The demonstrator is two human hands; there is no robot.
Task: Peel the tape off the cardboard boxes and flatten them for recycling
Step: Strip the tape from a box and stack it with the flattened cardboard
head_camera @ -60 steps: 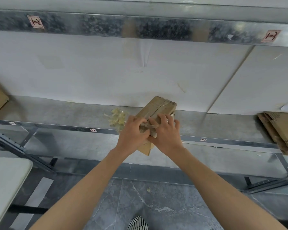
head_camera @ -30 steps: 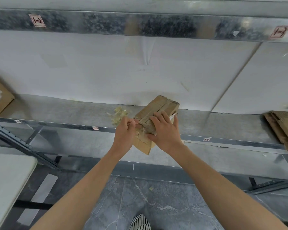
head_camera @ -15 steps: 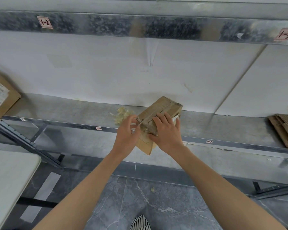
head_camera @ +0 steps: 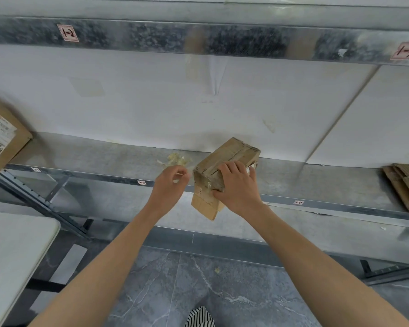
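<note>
A small brown cardboard box point(head_camera: 232, 152) sits tilted on the front edge of a metal shelf point(head_camera: 316, 178), its near end hanging over the edge. My right hand point(head_camera: 239, 185) grips the box from the top and near side. Clear tape point(head_camera: 204, 182) still covers the box's near left corner. My left hand point(head_camera: 171, 185) is just left of the box, apart from it, its fingertips pinching a small clear piece of tape point(head_camera: 178, 180). A crumpled pile of peeled tape point(head_camera: 176, 158) lies on the shelf behind my left hand.
A larger labelled cardboard box point(head_camera: 3, 135) stands at the shelf's left end. Flattened cardboard point(head_camera: 405, 185) lies at the right end. A white table point(head_camera: 12, 251) is at lower left. A tape scrap point(head_camera: 217, 270) lies on the grey floor.
My left hand has come off the box's near corner and drawn left with a bit of tape. My right hand keeps its hold on the box.
</note>
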